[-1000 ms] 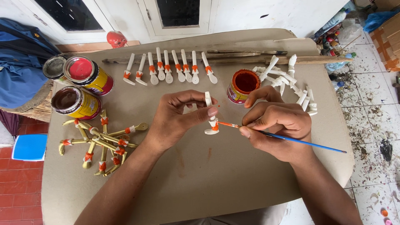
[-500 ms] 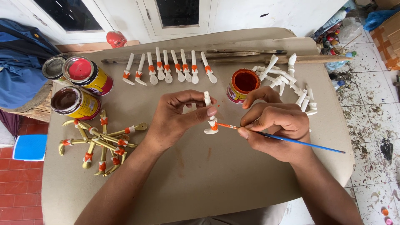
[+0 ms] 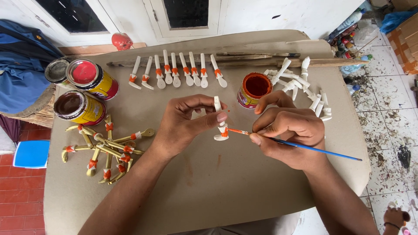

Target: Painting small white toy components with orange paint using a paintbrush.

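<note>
— What's nearest the person?

— Both hands, low over the cardboard-covered worktop point(image 3: 209, 191). The left hand point(image 3: 183, 126) pinches a small white spoon-shaped piece point(image 3: 220, 124) upright, fingers closed on its stem, probably so the band near its foot faces the brush. The right hand point(image 3: 289, 135) is closed around a blue-handled paintbrush point(image 3: 305, 146), its orange tip touching that band.

— And the paint?

— An open tin of orange paint point(image 3: 254, 89) stands just beyond the right hand, likely for easy dipping. Plain white pieces point(image 3: 300, 85) are heaped to its right.

— Farther out?

— A row of white pieces with orange bands point(image 3: 176, 72) lies spread apart along the far edge, perhaps to dry. At left, gold-painted pieces point(image 3: 106, 150) lie piled, with two larger paint tins point(image 3: 85, 93) behind them.
</note>
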